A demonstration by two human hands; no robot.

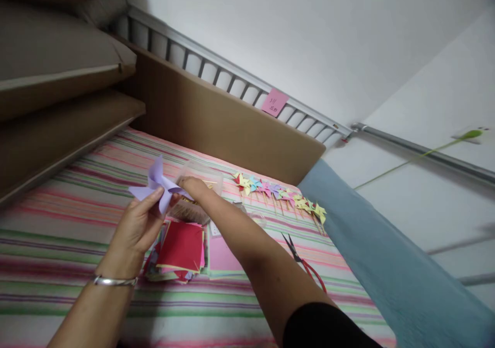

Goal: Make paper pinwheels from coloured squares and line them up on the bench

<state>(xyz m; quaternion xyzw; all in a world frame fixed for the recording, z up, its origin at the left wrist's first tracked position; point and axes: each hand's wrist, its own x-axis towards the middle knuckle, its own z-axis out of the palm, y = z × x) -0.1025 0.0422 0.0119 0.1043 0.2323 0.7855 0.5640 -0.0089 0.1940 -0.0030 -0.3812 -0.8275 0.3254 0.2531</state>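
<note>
My left hand (139, 221) is closed on a folded lilac paper pinwheel (158, 185) and holds it up over the striped cloth. My right hand (195, 187) reaches forward beside the pinwheel; its fingertips are pinched at the paper's centre, above a clear plastic box (201, 175). What the right fingers grip, if anything beyond the paper, is too small to see. A silver bangle sits on my left wrist.
A stack of coloured paper squares (181, 250), red on top, lies below my hands. A row of finished pinwheels on sticks (278, 193) lies further back. Red-handled scissors (303, 263) lie at right. Brown boards (224, 116) border the striped cloth (58, 219).
</note>
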